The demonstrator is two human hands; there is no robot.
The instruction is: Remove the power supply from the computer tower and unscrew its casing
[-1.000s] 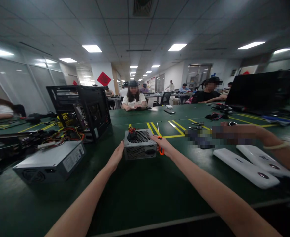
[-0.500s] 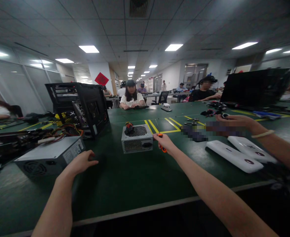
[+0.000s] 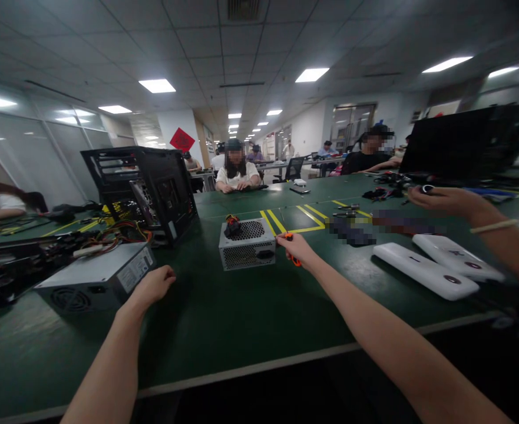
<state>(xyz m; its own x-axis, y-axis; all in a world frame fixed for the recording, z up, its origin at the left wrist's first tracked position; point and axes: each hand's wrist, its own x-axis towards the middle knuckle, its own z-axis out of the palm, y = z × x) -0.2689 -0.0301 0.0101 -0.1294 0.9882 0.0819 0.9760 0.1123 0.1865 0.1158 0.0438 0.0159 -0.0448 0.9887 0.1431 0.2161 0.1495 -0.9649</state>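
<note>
My right hand is closed around orange-handled scissors, whose blades I cannot make out. Its fingertips are at the right side of a small silver power supply with a perforated case and a bundle of cables on top. My left hand hovers over the table with its fingers curled together and nothing visible in them. Just left of it is a larger grey power supply with a fan grille and a label.
A black computer case stands at back left, beside tangled cables and parts. On the right lie two white devices on the green table, near another person's hand. A dark monitor stands behind; a person sits opposite.
My left hand's fingers have closed together from being apart. My right hand stays by the small power supply with the scissors. The other person's hand at right sits farther right in view.
</note>
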